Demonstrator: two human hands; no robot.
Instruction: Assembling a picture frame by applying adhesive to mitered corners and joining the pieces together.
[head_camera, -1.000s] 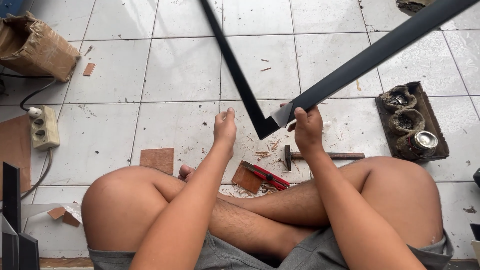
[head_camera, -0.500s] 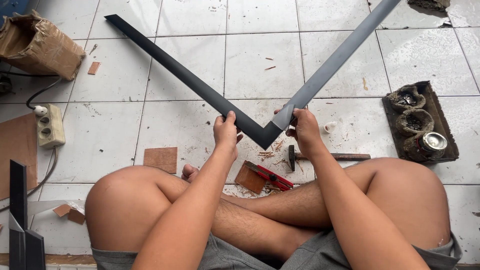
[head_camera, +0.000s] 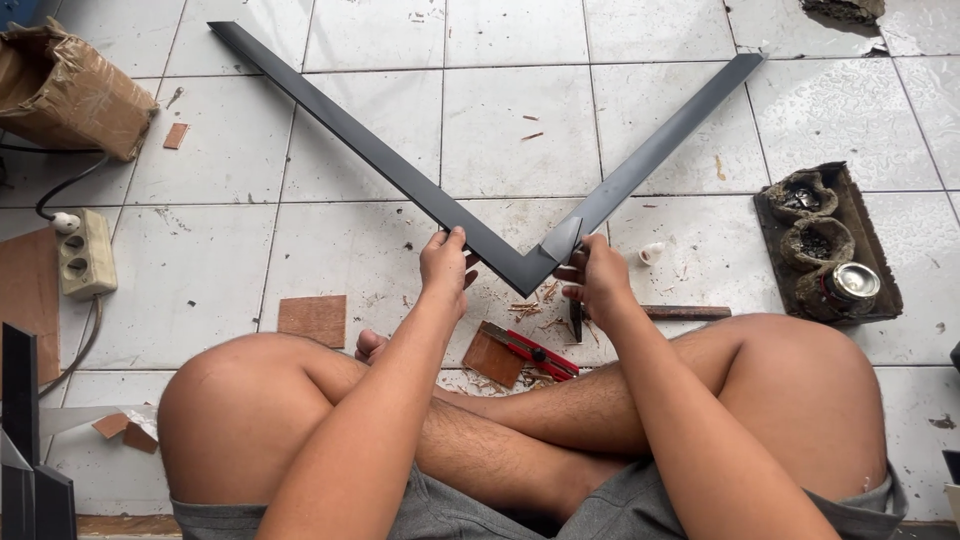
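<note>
I sit cross-legged on a white tiled floor and hold a dark grey V-shaped frame (head_camera: 400, 175) made of two long flat strips joined at a mitred corner. My left hand (head_camera: 446, 265) grips the left strip just beside the corner. My right hand (head_camera: 592, 275) grips the right strip close to the joint. The corner points toward me and the two arms spread away, low over the tiles. A hammer (head_camera: 680, 313) lies on the floor just under my right hand. A red cutter (head_camera: 540, 355) and a small brown wood piece (head_camera: 492, 355) rest in front of my shins among wood chips.
A taped cardboard box (head_camera: 70, 90) sits at far left, with a power strip (head_camera: 85, 262) and cable below it. A square wood piece (head_camera: 312, 320) lies by my left knee. A dark tray with cans (head_camera: 830, 250) stands at right. Dark strips (head_camera: 25, 440) stand at lower left.
The frame has swung down from a raised, tilted pose and now lies low and flat over the floor, with both arms fully in view. Both hands kept their grip near the corner.
</note>
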